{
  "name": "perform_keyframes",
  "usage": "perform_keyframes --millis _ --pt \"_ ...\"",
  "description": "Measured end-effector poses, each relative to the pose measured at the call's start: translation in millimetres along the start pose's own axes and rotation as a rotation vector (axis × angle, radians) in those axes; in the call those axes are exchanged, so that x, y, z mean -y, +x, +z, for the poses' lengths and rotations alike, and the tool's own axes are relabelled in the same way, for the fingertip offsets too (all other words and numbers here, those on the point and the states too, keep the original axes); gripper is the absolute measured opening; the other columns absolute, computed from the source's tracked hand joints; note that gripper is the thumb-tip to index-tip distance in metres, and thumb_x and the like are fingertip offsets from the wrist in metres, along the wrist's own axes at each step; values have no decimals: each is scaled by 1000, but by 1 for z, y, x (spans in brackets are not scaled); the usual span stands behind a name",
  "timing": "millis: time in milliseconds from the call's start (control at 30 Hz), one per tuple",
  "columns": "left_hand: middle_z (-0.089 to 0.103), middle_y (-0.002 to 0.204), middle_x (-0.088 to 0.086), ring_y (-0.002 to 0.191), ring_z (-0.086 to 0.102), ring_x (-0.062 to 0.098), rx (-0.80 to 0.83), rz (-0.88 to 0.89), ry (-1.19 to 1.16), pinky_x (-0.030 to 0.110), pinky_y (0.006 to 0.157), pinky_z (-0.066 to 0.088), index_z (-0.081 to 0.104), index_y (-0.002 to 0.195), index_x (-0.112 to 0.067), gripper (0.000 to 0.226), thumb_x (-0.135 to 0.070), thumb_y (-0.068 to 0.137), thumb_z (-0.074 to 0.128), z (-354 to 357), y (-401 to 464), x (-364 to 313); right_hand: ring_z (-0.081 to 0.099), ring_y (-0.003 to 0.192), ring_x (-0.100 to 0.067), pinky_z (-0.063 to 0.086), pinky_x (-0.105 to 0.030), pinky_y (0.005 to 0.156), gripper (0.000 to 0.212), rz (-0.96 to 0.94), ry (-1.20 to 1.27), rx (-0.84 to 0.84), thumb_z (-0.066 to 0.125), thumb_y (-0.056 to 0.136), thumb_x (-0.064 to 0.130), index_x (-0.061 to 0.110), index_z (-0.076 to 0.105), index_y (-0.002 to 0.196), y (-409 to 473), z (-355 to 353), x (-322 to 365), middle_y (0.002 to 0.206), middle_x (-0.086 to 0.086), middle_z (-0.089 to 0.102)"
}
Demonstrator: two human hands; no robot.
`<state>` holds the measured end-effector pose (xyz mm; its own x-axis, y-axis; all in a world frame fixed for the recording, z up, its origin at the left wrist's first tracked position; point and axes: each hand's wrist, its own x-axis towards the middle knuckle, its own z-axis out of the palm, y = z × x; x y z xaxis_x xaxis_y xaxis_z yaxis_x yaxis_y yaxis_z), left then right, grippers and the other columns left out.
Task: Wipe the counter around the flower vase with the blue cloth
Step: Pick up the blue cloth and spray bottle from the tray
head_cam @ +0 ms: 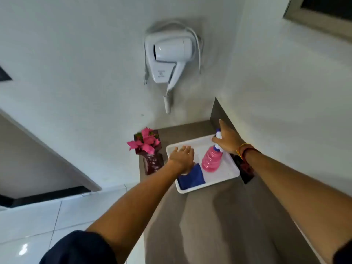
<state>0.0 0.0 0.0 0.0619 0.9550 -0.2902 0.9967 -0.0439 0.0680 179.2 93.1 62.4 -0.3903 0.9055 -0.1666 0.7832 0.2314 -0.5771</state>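
A folded blue cloth (191, 177) lies in the near left corner of a white tray (227, 173) on the grey-brown counter (219, 221). My left hand (182, 157) hovers palm down over the tray just beyond the cloth, fingers spread, holding nothing. A dark red vase (151, 162) with pink flowers (145, 142) stands at the counter's left edge, beside the tray. My right hand (227, 137) reaches over the spray head of a pink spray bottle (211, 160) standing in the tray; whether it grips the head is unclear.
A white hair dryer (168, 60) hangs on the wall above the counter's far end. A dark object (245, 169) lies on the counter to the right of the tray, against the wall. White floor tiles (38, 221) show to the left.
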Motion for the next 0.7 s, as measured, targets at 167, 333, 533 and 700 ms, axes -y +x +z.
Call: perform_keyframes --millis 167,333,533,700 --pt "9 168 9 155 12 26 226 27 41 47 125 15 12 158 -9 60 -30 107 34 80 12 -3 56 125 -31 46 -33 99 82 8 180 -78 74 84 17 13 29 152 -9 48 -49 139 -13 55" --pt "1 167 17 155 5 30 256 41 58 44 127 11 0 157 -2 81 -42 103 44 113 26 -1 59 110 -16 47 -27 97 71 5 400 -128 76 84 14 9 40 145 1 81 -69 117 1 58" --pt "-10 167 15 155 -4 30 370 7 -56 46 127 9 -8 157 -4 84 -43 103 43 113 36 -3 62 106 -18 52 -28 98 75 -160 431 -266 73 87 14 10 34 150 23 80 -55 133 -12 59" --pt "-6 167 19 155 0 35 316 -5 -18 50 126 13 -5 157 -1 78 -36 106 42 117 35 -9 63 114 -26 54 -39 101 52 -55 468 -327 68 90 12 1 49 137 31 87 -53 130 -17 62"
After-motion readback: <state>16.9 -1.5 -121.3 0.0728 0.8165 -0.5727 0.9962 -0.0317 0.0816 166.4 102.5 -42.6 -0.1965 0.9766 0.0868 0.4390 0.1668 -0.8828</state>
